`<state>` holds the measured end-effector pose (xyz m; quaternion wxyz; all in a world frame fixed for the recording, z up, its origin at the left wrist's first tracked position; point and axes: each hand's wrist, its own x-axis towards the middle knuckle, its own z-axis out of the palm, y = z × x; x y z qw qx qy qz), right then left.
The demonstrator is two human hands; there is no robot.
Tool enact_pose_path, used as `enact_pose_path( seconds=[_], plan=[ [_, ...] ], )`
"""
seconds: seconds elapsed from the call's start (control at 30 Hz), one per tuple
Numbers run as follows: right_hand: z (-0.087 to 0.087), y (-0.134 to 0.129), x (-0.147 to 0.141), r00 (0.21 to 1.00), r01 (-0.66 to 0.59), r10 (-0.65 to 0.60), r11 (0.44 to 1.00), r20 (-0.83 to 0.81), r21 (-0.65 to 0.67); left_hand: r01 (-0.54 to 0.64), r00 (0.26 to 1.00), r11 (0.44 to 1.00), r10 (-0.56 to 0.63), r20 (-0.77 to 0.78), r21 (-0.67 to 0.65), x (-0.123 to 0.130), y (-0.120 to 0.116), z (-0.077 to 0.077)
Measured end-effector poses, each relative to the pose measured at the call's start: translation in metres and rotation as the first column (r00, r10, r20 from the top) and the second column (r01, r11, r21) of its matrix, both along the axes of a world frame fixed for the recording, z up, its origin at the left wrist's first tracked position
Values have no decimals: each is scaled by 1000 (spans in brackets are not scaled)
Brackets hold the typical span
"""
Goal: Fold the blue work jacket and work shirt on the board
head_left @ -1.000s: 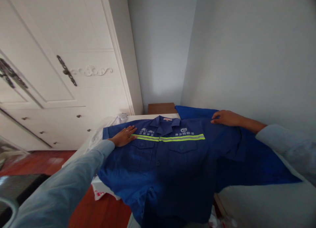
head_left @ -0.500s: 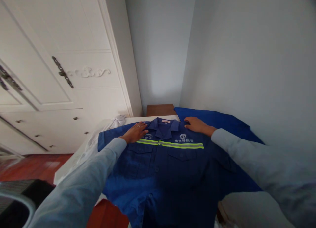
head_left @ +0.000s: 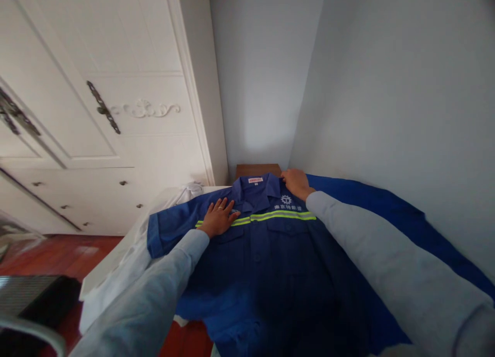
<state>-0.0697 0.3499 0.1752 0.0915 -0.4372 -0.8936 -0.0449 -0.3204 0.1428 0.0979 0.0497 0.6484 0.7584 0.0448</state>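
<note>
A dark blue work shirt point(head_left: 270, 264) with a yellow-green reflective stripe across the chest lies face up on a white surface point(head_left: 116, 259), collar pointing away from me. My left hand point(head_left: 218, 218) rests flat on the left chest, fingers spread, touching the stripe. My right hand point(head_left: 296, 183) lies on the right shoulder beside the collar point(head_left: 257, 188), palm down. Both of my arms wear light grey-blue sleeves. The shirt's lower hem hangs over the near edge.
A brighter blue cloth point(head_left: 390, 213) spreads under the shirt toward the right wall. A white wardrobe point(head_left: 100, 115) with dark metal handles stands at the left. A brown wooden piece point(head_left: 257, 169) sits in the corner. Red wooden floor point(head_left: 46, 254) shows at lower left.
My right hand slid from the shirt's far right sleeve inward to the shoulder by the collar. My left hand moved from the left shoulder toward the left chest.
</note>
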Motion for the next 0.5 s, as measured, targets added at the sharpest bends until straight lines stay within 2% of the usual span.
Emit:
enact_pose_path(
  seconds=[0.13,0.27,0.4,0.5],
  plan=[
    [-10,-8,-15,999,-49,49,999,18,23,-53,999,998,53,1,-30,1,14,3],
    [-32,-43,-12,979,-205,205,979,18,-16,-40,999,999,40,-6,-10,2,14,3],
    [-62,-83,13,899,-435,439,894,15,-107,-13,1000,1000,13,-12,7,-3,8,2],
    [-73,-91,43,877,-468,480,866,30,-174,21,999,1000,-21,-29,2,-8,5,0]
  ],
)
